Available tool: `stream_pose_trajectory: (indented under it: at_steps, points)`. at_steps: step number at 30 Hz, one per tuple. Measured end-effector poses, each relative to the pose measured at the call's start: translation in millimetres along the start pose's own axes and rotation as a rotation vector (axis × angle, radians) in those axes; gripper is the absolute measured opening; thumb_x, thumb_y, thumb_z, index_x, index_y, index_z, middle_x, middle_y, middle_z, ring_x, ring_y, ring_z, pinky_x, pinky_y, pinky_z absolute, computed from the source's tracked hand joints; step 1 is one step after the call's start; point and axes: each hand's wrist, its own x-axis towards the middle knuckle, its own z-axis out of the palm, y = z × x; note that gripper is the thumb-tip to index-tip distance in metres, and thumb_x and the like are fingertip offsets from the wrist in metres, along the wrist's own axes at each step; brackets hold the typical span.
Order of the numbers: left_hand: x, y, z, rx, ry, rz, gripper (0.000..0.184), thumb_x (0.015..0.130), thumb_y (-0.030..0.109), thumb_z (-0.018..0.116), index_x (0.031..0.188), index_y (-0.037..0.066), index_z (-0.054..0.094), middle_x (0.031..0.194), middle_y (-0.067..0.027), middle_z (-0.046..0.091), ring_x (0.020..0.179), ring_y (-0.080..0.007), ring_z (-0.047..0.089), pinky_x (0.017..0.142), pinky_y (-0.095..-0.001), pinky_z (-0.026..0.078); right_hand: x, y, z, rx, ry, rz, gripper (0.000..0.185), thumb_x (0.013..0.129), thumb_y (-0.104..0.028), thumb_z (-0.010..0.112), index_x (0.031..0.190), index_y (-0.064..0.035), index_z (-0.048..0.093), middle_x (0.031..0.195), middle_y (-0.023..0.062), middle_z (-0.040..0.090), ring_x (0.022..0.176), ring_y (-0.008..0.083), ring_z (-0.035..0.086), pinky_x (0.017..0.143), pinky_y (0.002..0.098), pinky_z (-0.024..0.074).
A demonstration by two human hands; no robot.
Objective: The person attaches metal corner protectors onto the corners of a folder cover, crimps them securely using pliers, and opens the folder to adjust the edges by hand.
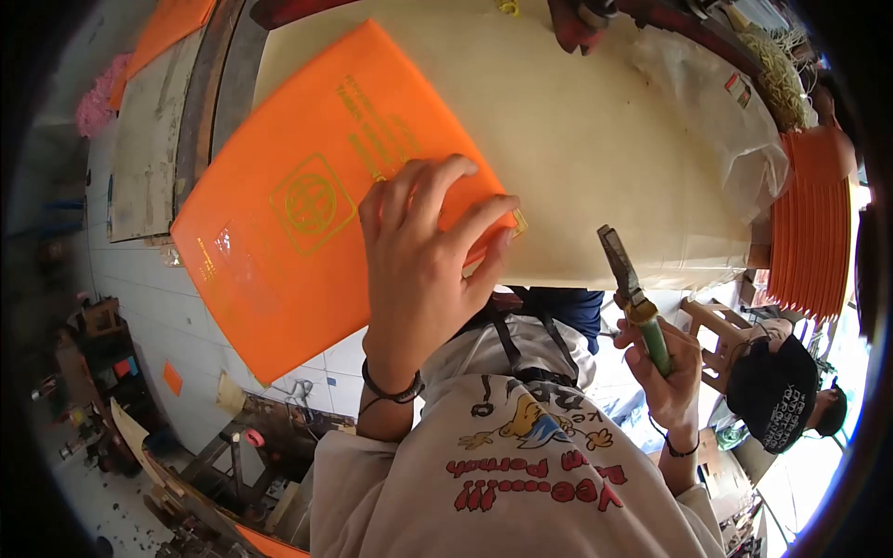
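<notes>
A bright orange folder cover (279, 205) with gold lettering and a gold emblem lies tilted over the table's left part, its lower end jutting past the edge. My left hand (423, 242) is on its near right corner, fingers bent over the top and thumb close to the index fingertip by a small gold-coloured corner piece (521, 223). In my right hand (668, 372) is a green-handled tool (654, 346) with a narrow worn metal head pointing up. It is held off the table's front edge, apart from the folder. The fingers partly hide its handle.
The tan-covered table (595, 158) spans the top. A clear plastic bag (712, 121) lies at its right, beside a stack of orange covers (809, 237). Dark red machine parts (577, 23) stand at the back. A person in a black cap (777, 391) is at the right.
</notes>
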Motion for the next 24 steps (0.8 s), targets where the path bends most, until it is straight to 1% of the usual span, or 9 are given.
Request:
stream_pose_trajectory:
  at_steps: [4, 8, 9, 12, 14, 16, 17, 18, 24]
  points:
    - [5.3, -0.5, -7.5, -0.017, -0.088, 0.007, 0.030, 0.078, 0.030, 0.076, 0.106, 0.021, 0.072, 0.123, -0.0055, 0.051, 0.118, -0.0280, 0.045, 0.098, -0.0461, 0.030, -3.5, 10.7, 7.0, 0.031, 0.028, -0.046, 0.018, 0.081, -0.009, 0.069, 0.093, 0.0051, 0.069, 0.089, 0.0170, 0.068, 0.069, 0.0240, 0.064, 0.063, 0.0333, 0.0482]
    - [9.4, 2.5, -5.4, 0.029, -0.097, 0.019, 0.028, 0.077, 0.031, 0.076, 0.103, 0.022, 0.071, 0.120, -0.0061, 0.050, 0.118, -0.0292, 0.044, 0.098, -0.0477, 0.030, -4.6, 9.2, 6.2, 0.010, 0.023, -0.138, 0.020, 0.079, -0.005, 0.072, 0.095, 0.0050, 0.068, 0.083, 0.0098, 0.057, 0.073, 0.0209, 0.054, 0.065, 0.0321, 0.0434]
    - [9.7, 2.8, -4.8, 0.038, -0.095, 0.025, 0.028, 0.077, 0.031, 0.076, 0.103, 0.022, 0.071, 0.119, -0.0062, 0.050, 0.118, -0.0295, 0.043, 0.097, -0.0481, 0.030, -6.5, 12.7, 5.3, 0.020, 0.010, -0.129, 0.022, 0.077, -0.004, 0.073, 0.096, 0.0048, 0.068, 0.089, 0.0088, 0.052, 0.079, 0.0199, 0.051, 0.070, 0.0308, 0.0418]
    - [6.0, -1.6, -6.3, 0.000, -0.097, 0.071, 0.028, 0.075, 0.030, 0.078, 0.102, 0.022, 0.072, 0.118, -0.0059, 0.050, 0.116, -0.0285, 0.044, 0.096, -0.0467, 0.031, -13.9, 7.0, 12.5, 0.087, 0.045, -0.019, 0.024, 0.078, -0.006, 0.072, 0.099, 0.0044, 0.068, 0.093, 0.0097, 0.050, 0.079, 0.0201, 0.050, 0.071, 0.0312, 0.0414]
    - [5.7, -7.9, -7.3, -0.027, -0.096, 0.118, 0.029, 0.073, 0.026, 0.079, 0.101, 0.022, 0.072, 0.118, -0.0049, 0.050, 0.115, -0.0276, 0.045, 0.096, -0.0461, 0.032, -14.8, 9.9, 19.8, 0.109, 0.009, -0.040, 0.027, 0.085, -0.015, 0.067, 0.103, 0.0051, 0.066, 0.113, 0.0149, 0.055, 0.088, 0.0180, 0.055, 0.076, 0.0303, 0.0448]
    - [-0.6, -11.3, -10.2, -0.052, -0.123, 0.162, 0.031, 0.070, 0.022, 0.080, 0.100, 0.023, 0.072, 0.118, -0.0037, 0.051, 0.114, -0.0267, 0.046, 0.096, -0.0458, 0.034, -19.1, 8.9, 30.8, 0.255, -0.065, 0.119, 0.031, 0.089, -0.018, 0.065, 0.108, 0.0054, 0.065, 0.115, 0.0144, 0.060, 0.088, 0.0148, 0.057, 0.076, 0.0299, 0.0467]
    - [-3.6, -13.0, -12.9, -0.060, -0.148, 0.183, 0.032, 0.069, 0.020, 0.080, 0.100, 0.023, 0.073, 0.117, -0.0030, 0.051, 0.114, -0.0263, 0.047, 0.096, -0.0458, 0.034, -21.2, 3.1, 33.0, 0.314, -0.109, 0.207, 0.035, 0.092, -0.021, 0.063, 0.115, 0.0050, 0.063, 0.106, 0.0107, 0.066, 0.083, 0.0133, 0.058, 0.075, 0.0297, 0.0477]
    - [-5.5, -14.5, -15.2, -0.068, -0.172, 0.204, 0.034, 0.068, 0.018, 0.080, 0.100, 0.023, 0.073, 0.117, -0.0023, 0.051, 0.113, -0.0259, 0.047, 0.096, -0.0457, 0.035, -21.5, 5.6, 35.6, 0.291, -0.153, 0.207, 0.036, 0.093, -0.023, 0.062, 0.117, 0.0043, 0.062, 0.096, 0.0066, 0.067, 0.081, 0.0131, 0.058, 0.075, 0.0292, 0.0478]
    - [-11.9, -18.8, -17.5, -0.139, -0.145, 0.253, 0.037, 0.065, 0.014, 0.080, 0.100, 0.024, 0.073, 0.116, -0.0020, 0.053, 0.112, -0.0261, 0.049, 0.095, -0.0442, 0.038, -23.6, 6.5, 53.3, 0.222, -0.163, 0.075, 0.030, 0.094, -0.024, 0.063, 0.102, 0.0047, 0.064, 0.113, 0.0138, 0.062, 0.089, 0.0171, 0.059, 0.079, 0.0310, 0.0475]
